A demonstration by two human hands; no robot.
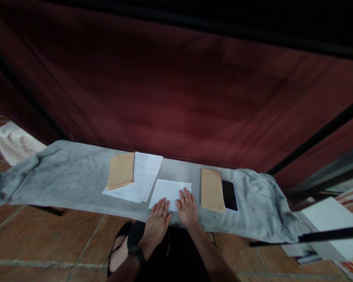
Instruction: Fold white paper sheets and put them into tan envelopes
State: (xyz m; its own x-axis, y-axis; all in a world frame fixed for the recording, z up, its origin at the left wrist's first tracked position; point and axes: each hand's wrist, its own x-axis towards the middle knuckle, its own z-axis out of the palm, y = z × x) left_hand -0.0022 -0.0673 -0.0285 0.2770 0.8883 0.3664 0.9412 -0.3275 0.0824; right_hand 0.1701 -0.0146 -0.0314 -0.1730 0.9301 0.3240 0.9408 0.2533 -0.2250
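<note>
A white sheet of paper point(169, 189), apparently folded, lies flat on the grey cloth in front of me. My left hand point(158, 221) rests on its near left edge, fingers stretched out. Flat on the sheet's right side, my right hand point(187, 207) has its fingers extended too. Left of the sheet sit larger white papers point(145, 168), with a stack of brown envelopes point(121, 169) partly over them. Another stack of brown envelopes point(212, 190) lies just right of my right hand.
A dark-screened phone point(230, 195) lies beside the right envelope stack. The grey cloth point(73, 172) covers a long narrow bench and hangs rumpled at both ends. Behind it rises a dark red panel point(176, 109). A white box point(332, 223) stands at the lower right.
</note>
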